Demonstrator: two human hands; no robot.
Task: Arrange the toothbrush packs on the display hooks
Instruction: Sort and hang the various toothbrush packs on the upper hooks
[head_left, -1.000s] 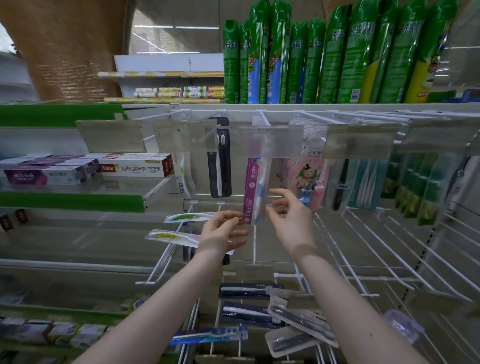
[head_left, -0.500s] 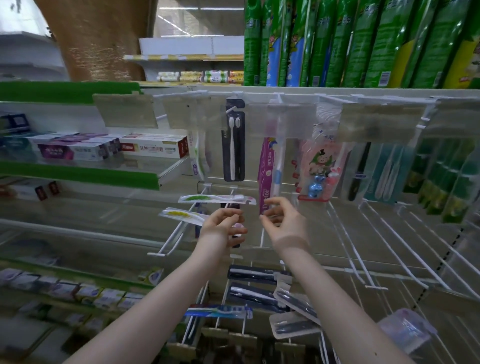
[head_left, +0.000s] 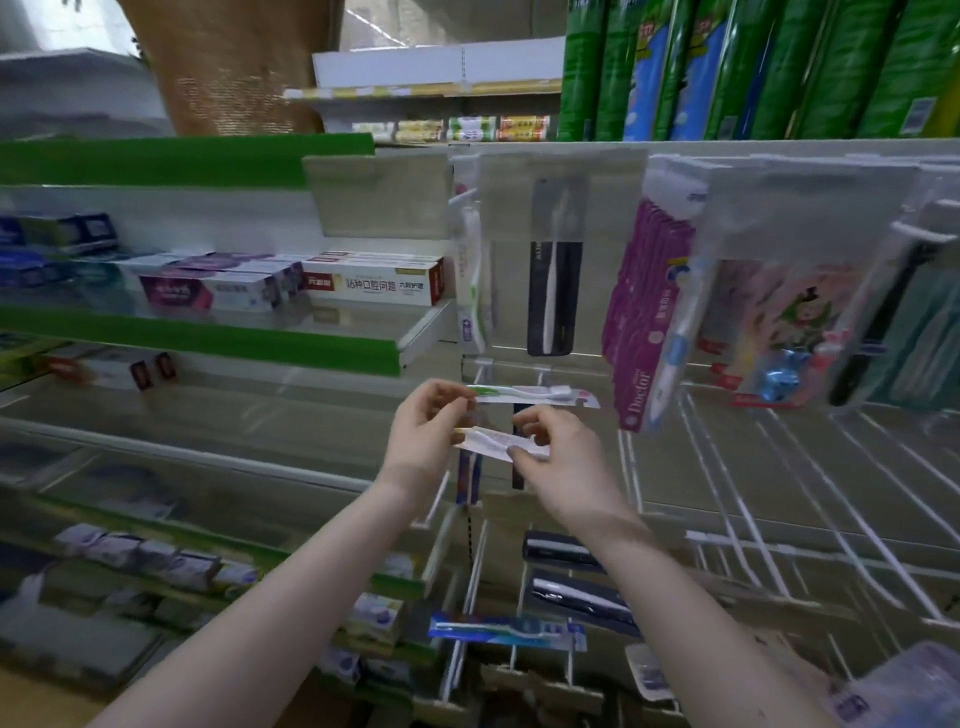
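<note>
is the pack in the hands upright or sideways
Sideways: the white pack lies roughly level, its ends held by the left hand and right hand.

Clear toothbrush pack (head_left: 491, 442) with a white brush, level, pinched at its ends by left hand (head_left: 423, 434) and right hand (head_left: 563, 467). Just above, green-handled pack (head_left: 530, 395) lying flat. Black pack (head_left: 553, 270) and magenta packs (head_left: 644, 332) hanging upright in the top row. White display hooks (head_left: 769, 483) bare at right.
</note>
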